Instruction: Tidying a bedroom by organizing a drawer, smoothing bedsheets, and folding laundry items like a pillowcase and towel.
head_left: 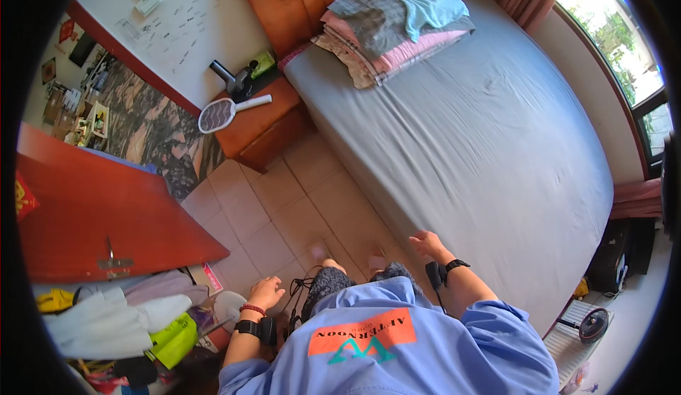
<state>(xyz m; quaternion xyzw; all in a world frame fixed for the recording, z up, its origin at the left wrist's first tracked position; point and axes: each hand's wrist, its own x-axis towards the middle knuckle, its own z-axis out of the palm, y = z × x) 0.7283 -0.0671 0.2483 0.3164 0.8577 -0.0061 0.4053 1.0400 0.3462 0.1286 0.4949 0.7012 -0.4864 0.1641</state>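
Note:
My left hand hangs beside my hip, its fingers loosely apart and nothing in it. A red bead bracelet and a black strapped device sit on that wrist. Over the near-left edge of the bed, my right hand hovers with fingers loosely bent and holds nothing. Whether it touches the grey sheet, I cannot tell. Its wrist also carries a black strapped device. At the head of the bed lies a stack of folded bedding, with a light blue cloth on top.
A wooden nightstand bears a white electric fly swatter and a black hair dryer. To my left stand a red-brown door and a heap of clothes. Tiled floor runs between door and bed. A fan stands at right.

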